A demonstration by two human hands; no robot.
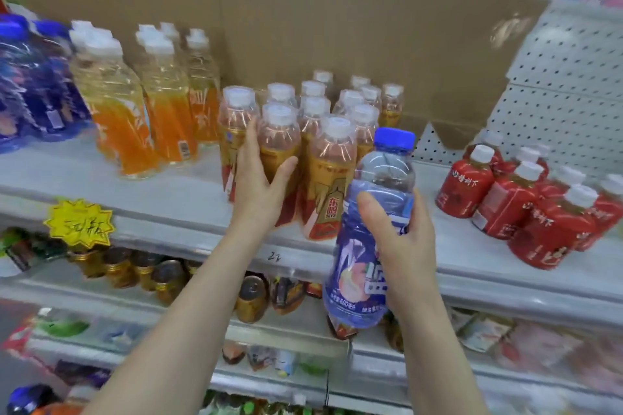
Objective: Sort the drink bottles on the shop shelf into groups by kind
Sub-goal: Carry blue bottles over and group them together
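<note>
At the far left of the shelf point(188, 185) stand blue bottles point(30, 84) with blue caps, packed close together. Just right of them are tall orange bottles point(135, 111) with white caps, in a tight cluster. Below these a yellow star tag point(79, 222) hangs on the shelf edge, and gold-topped cans point(135, 269) sit on the next level down. Brown cardboard point(337, 27) lines the back wall behind the drinks.

In the middle the gold bottles point(332, 172) stand in rows, white-capped and upright, touching one another. The left hand point(259, 175) grips one gold bottle point(279, 141) in the front row. Its fingers curl round the bottle's left side, slipped between it and its neighbour. The thumb presses the right side, spread wide from the fingers.

Just right of that group, in front of the shelf edge and off the shelf, the right hand point(401, 232) holds a blue bottle point(364, 266) upright, leaning slightly. The thumb lies across the front of its upper body and the fingers wrap round the far side, clamped on it; the fingertips are hidden. Its blue cap sits beside the front gold bottle.

Further right, red bottles point(526, 205) with white caps stand grouped, well apart from the gold ones, with white pegboard point(566, 71) behind them
</note>
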